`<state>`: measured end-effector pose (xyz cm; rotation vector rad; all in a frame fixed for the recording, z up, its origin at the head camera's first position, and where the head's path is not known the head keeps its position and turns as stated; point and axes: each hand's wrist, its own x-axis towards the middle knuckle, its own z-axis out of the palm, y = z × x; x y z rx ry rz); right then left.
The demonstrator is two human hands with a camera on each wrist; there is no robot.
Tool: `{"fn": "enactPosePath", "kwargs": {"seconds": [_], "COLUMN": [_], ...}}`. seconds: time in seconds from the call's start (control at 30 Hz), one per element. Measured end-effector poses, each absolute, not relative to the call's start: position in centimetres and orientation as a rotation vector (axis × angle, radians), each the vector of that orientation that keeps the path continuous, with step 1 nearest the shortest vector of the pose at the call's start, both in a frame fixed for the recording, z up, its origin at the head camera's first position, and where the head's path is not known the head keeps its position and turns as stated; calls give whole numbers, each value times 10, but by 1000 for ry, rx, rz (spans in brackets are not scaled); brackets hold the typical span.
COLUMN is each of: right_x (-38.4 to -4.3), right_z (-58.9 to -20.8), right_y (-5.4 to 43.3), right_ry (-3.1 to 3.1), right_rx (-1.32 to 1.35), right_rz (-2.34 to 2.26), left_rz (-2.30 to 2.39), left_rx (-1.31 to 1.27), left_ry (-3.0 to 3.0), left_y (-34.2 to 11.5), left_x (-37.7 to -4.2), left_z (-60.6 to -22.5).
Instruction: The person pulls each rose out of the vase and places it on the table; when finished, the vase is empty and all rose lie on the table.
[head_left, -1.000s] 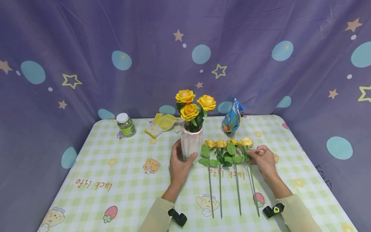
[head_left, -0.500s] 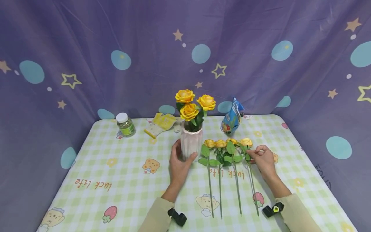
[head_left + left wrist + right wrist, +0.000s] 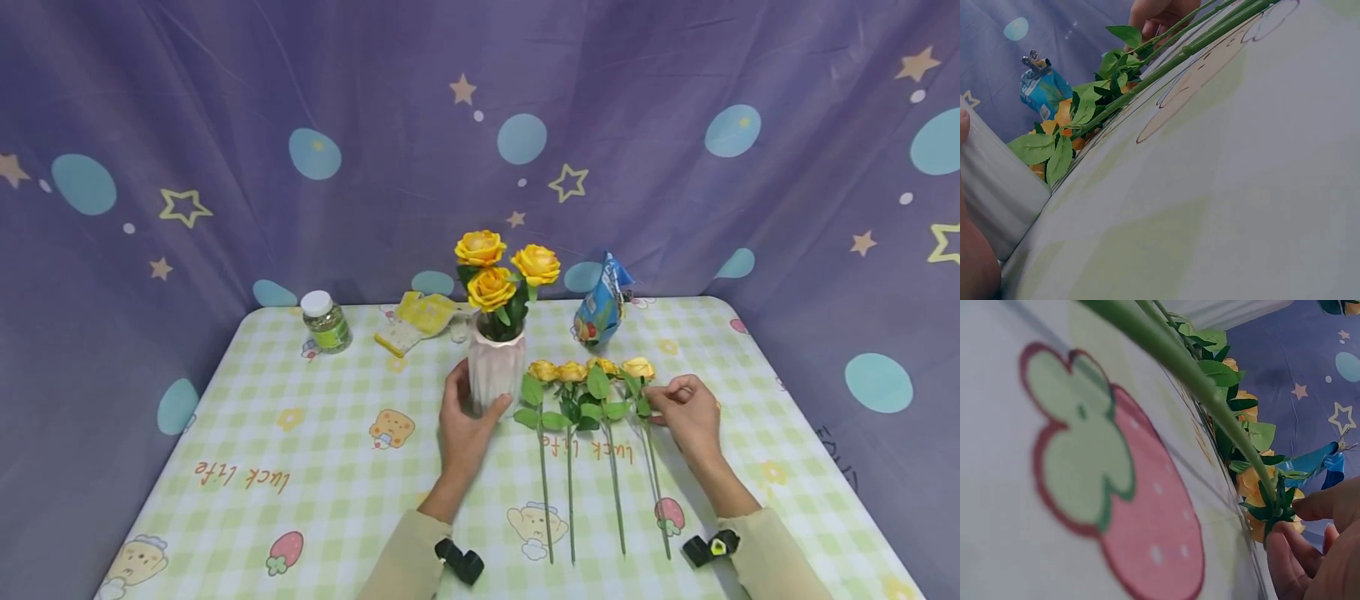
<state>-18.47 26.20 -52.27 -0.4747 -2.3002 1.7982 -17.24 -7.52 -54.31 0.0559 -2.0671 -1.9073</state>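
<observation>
My left hand (image 3: 467, 425) grips the pale fluted vase (image 3: 496, 375) around its lower side, thumb across the front. Three yellow roses (image 3: 490, 289) stand upright in the vase. To its right, several yellow artificial roses lie in a row on the tablecloth, blooms away from me and green stems toward me. At the rightmost rose (image 3: 637, 368), my right hand (image 3: 688, 419) pinches the greenery just under the bloom with thumb and fingertips. In the right wrist view that rose's stem (image 3: 1222, 412) runs up to the pinching fingers.
A white-capped jar (image 3: 327, 323) stands at the back left. Beside it lies a yellow-and-white glove-like item (image 3: 420, 319), partly behind the vase. A clipped blue snack bag (image 3: 600, 307) stands at the back right. A checked tablecloth (image 3: 247, 425) covers the table; a purple curtain (image 3: 390, 217) hangs behind.
My right hand has shifted slightly to the right at the rightmost rose, drawing its leaves a little that way. The left hand and the vase stay in place.
</observation>
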Motion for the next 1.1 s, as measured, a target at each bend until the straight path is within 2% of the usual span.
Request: {"fn": "enactPosePath", "kwargs": {"seconds": [0.37,0.8,1.1], "right_x": [-177,-169,-164], "right_z": [-507,-483,-461], "right_y": [261,244,225], "right_ry": [-2165,-1776,-1524], "right_rx": [-436,-40,88], "right_rz": [1694,1818,1982], "left_rz": [-1906,-1939,-1911], "left_rx": [69,84,74], "left_ry": [-2073,-2041,-2066], "left_y": [-75,-73,-75], "left_x": [-172,-172,-172], "left_z": [-542,-540,-542]}}
